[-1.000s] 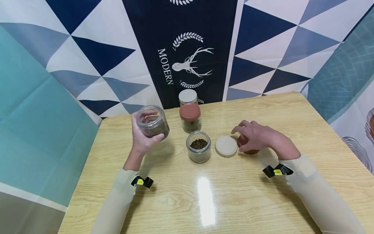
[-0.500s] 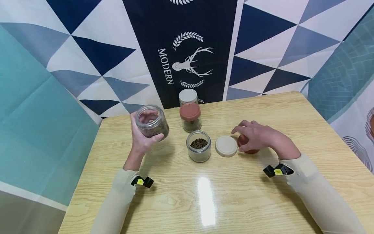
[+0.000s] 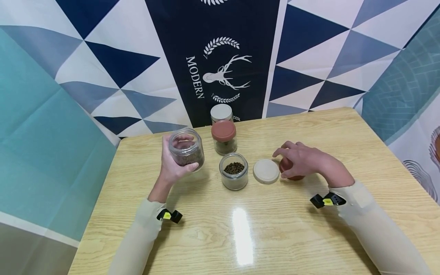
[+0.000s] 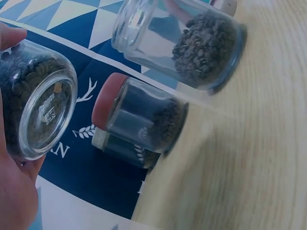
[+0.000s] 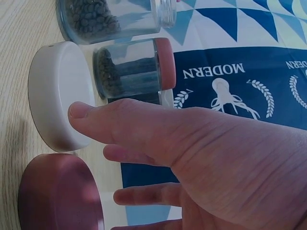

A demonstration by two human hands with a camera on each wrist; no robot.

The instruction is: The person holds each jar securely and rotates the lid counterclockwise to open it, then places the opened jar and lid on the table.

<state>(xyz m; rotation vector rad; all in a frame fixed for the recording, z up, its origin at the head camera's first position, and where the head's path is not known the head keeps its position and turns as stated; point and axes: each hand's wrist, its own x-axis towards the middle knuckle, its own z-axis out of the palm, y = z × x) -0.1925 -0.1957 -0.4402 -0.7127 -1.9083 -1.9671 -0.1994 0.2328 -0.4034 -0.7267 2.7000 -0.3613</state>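
My left hand [image 3: 173,167] grips a lidless glass jar [image 3: 196,157] with dark beans inside, tilted and held above the table; its underside shows in the left wrist view. To its right a second lidless glass jar [image 3: 234,181], part filled with coffee beans [image 3: 234,168], stands upright on the table. A white lid [image 3: 266,171] lies flat beside that jar. Over a red lid [image 3: 296,177] hovers my right hand [image 3: 304,157], its fingers loosely bent and holding nothing. The hand partly hides the red lid in the head view; in the right wrist view the red lid [image 5: 60,196] appears apart from the fingers.
Behind the standing jar are a red-lidded jar [image 3: 224,138] and, at the back, a white-lidded jar [image 3: 221,112], partly hidden. A patterned cloth [image 3: 237,30] hangs along the rear edge of the wooden table [image 3: 275,229].
My left hand has moved slightly to the right with the jar, towards the standing jar. My right hand and the other things have stayed where they were.
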